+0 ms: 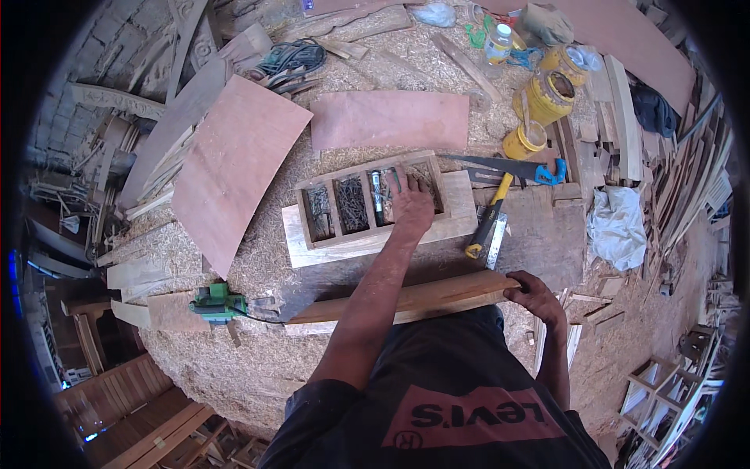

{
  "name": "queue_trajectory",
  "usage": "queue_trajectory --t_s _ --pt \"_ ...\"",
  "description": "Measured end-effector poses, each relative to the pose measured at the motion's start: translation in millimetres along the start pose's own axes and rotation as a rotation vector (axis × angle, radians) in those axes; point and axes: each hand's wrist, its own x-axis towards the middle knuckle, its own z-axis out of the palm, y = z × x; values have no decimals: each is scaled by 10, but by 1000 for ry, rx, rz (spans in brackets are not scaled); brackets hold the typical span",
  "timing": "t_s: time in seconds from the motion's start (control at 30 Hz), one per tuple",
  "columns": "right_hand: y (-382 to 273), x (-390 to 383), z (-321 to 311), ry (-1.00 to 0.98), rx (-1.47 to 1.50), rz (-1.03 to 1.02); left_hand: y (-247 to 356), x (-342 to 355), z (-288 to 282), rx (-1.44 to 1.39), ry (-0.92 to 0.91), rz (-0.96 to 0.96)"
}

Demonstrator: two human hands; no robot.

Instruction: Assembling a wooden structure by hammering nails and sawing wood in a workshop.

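My left hand [412, 205] reaches over the right part of a wooden divided box [319, 241], fingers stretched out above a compartment; whatever lies beneath them is partly hidden. Several nails [354, 205] fill the compartments to its left, and a slim tube-shaped tool [377, 195] lies beside the fingers. The box rests on a pale board [301, 252]. Close to my body, my right hand [536, 297] is closed around the right end of a long wooden plank [422, 295].
A yellow-and-black hammer [490, 217] and a blue-handled handsaw [539, 170] lie right of the box. Yellow containers [544, 98] stand behind them. A green power tool [217, 303] sits at the left. Reddish plywood sheets [238, 164] lie on shavings.
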Motion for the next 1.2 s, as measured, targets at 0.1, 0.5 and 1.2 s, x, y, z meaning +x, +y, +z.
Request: queue_trajectory --t_s 0.1,0.5,1.2 --pt "26 8 6 15 16 8 -13 42 18 -17 -42 -9" --pt "41 29 21 21 49 4 59 417 -70 231 -155 98" --pt "136 -36 126 78 198 10 -588 535 -263 -294 -17 301"
